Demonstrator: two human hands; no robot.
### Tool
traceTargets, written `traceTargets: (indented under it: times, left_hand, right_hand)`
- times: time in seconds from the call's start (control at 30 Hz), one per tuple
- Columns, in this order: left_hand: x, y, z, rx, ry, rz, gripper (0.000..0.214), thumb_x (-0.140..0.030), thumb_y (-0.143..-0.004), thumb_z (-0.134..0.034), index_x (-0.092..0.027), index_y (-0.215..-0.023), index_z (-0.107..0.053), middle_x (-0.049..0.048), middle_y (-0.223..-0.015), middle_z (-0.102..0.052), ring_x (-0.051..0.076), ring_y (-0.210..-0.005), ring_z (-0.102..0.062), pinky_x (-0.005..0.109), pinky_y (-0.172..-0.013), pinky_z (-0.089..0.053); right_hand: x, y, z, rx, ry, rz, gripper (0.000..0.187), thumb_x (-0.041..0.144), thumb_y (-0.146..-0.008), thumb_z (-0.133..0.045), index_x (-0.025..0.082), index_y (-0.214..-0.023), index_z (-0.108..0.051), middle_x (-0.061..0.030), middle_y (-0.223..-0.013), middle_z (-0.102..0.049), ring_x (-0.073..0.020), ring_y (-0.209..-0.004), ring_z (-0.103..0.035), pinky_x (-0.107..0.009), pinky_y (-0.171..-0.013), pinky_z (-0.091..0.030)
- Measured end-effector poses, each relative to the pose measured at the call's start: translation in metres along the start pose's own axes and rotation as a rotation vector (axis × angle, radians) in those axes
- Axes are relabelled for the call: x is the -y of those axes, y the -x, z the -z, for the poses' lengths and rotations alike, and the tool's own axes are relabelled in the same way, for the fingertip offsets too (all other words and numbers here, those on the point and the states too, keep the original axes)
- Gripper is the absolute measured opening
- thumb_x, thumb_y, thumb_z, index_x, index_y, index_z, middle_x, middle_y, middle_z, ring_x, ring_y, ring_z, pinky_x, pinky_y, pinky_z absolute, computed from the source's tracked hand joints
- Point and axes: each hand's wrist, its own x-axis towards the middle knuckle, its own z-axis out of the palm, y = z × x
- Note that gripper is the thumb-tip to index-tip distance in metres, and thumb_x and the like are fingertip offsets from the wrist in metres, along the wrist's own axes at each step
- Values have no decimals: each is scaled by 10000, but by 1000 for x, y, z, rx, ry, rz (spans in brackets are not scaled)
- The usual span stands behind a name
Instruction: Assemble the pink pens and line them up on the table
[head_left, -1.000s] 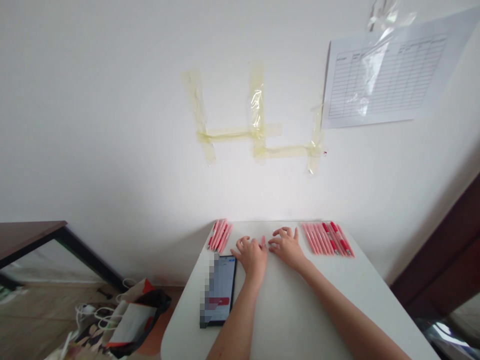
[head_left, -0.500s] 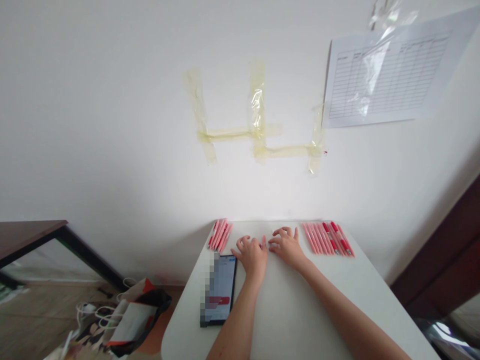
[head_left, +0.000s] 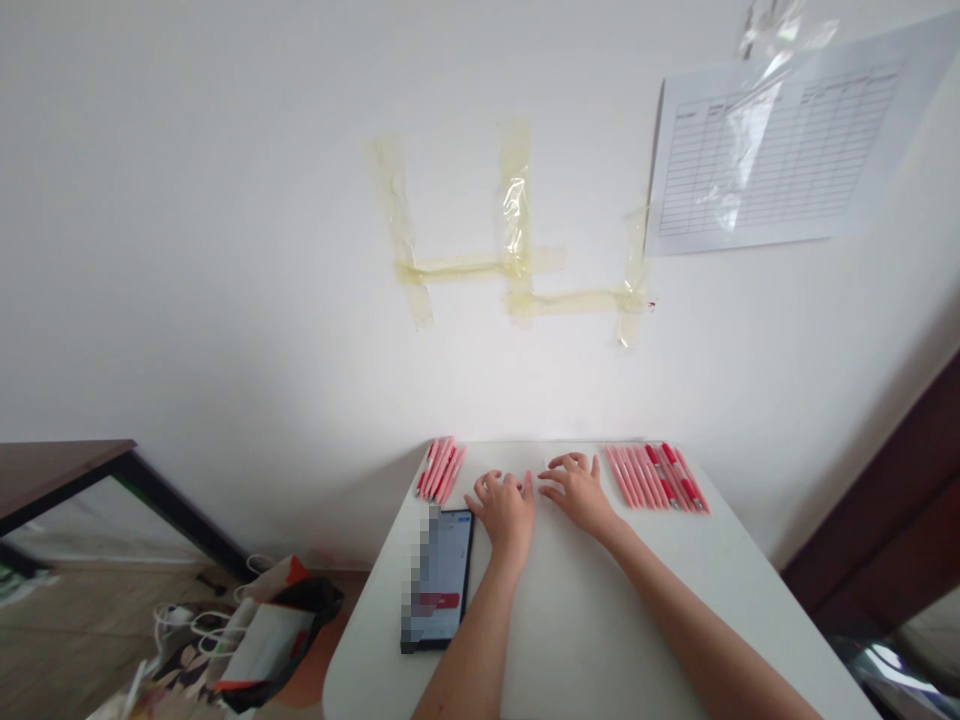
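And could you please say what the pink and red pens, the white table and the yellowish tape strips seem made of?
Pink and red pens: probably smooth plastic, judging by the even colour. White table: perhaps plastic or laminate, satin finish, as no grain shows. Yellowish tape strips: likely glossy plastic film, being translucent, wrinkled and glinting.

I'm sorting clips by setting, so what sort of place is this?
Probably an indoor work corner, perhaps in a home or small office: a white table against a plain wall, pink and red pens set out on it, and a printed grid sheet hung above.
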Motion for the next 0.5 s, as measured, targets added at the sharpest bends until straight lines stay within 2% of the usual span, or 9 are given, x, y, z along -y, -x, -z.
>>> traceTargets:
  times: [0.07,0.2,0.27,0.37,0.5]
  left_hand:
    - [2,-2,1,23,-10,-39,380,-442,-972,-459,-184,-961,-738,130,-1125,-683,303,-1126,-569,543,-1044,-388]
    - [8,-9,0,76,-27,-137,286,-297,-976,-458,-161,-1052,-698,106,-1060,-712,256,-1045,-614,442,-1005,-434]
    - [12,-12,-4,104,-31,-186,259,-213,-964,-452,-169,-1040,-696,93,-1065,-716,238,-1053,-618,398,-988,-448]
    - [18,-14,-11,123,-58,-202,308,-110,-942,-422,-176,-1062,-698,86,-1118,-715,217,-1108,-614,352,-989,-452]
    - [21,-14,-17,143,-85,-192,345,-77,-934,-419,-174,-1115,-696,91,-1171,-714,215,-1141,-614,355,-1006,-449]
  right_hand:
    - [-9,-1,2,-54,-11,3,259,401,-955,-603,339,-1171,-732,-75,-1246,-649,-329,-1225,-473,-732,-1113,-230]
    - [-40,1,9,-159,-83,37,291,317,-972,-546,267,-1200,-720,-110,-1231,-650,-307,-1192,-506,-532,-1051,-442]
    - [-56,4,12,-176,-116,41,320,232,-964,-502,228,-1206,-711,-116,-1233,-654,-293,-1194,-524,-495,-1051,-459]
    - [-73,9,16,-136,-143,5,424,101,-914,-425,201,-1232,-688,-106,-1282,-647,-251,-1226,-554,-446,-1077,-458]
    - [-74,12,14,-34,-68,-97,538,12,-852,-393,150,-1311,-637,-121,-1377,-617,-228,-1291,-550,-395,-1121,-422]
